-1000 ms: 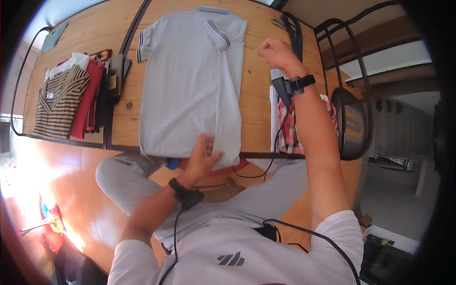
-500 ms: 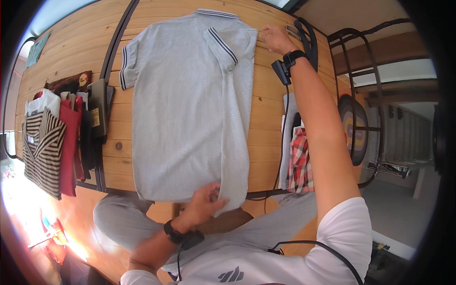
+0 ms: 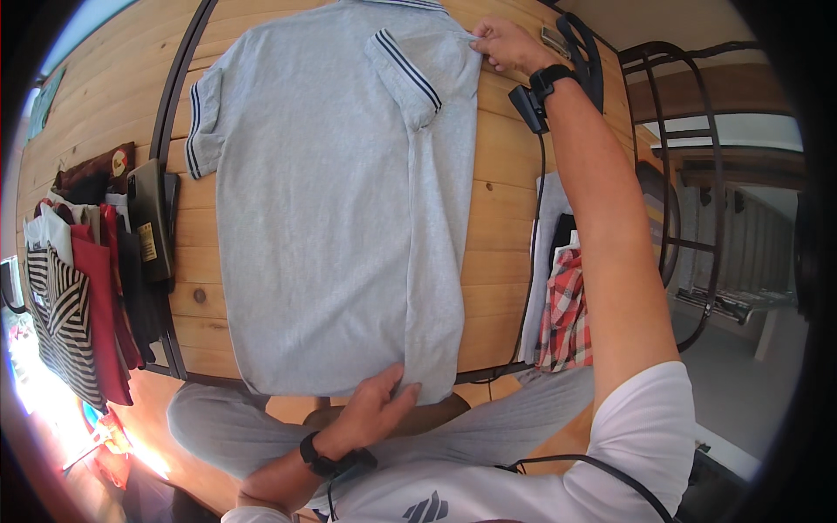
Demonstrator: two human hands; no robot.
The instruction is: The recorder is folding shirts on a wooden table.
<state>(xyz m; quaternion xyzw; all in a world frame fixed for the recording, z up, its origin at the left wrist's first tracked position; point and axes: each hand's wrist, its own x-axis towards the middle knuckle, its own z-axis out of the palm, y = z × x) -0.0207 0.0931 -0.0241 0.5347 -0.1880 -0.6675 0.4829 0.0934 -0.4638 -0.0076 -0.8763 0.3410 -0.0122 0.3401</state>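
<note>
A light grey polo shirt (image 3: 318,209) lies spread on the wooden table (image 3: 501,253), its collar at the far edge and its hem at the near edge. Its right side is folded inward in a long strip, with the striped-cuff right sleeve lying over the body. The left sleeve sticks out to the left. At the far right shoulder corner, my right hand (image 3: 507,45) pinches the shirt's edge between thumb and fingers. My left hand (image 3: 377,410) grips the hem at the near end of the folded strip.
Folded clothes, among them a striped shirt (image 3: 59,305), are stacked at the left beside a dark phone-like object (image 3: 151,222). A red checked garment (image 3: 565,318) lies with others at the right. A black strap (image 3: 582,54) lies beyond my right wrist. A metal rack (image 3: 711,174) stands farther right.
My right hand has come to the shirt's shoulder corner and pinched it, pulling it into a small point. The left hand stays on the hem. The view has shifted slightly.
</note>
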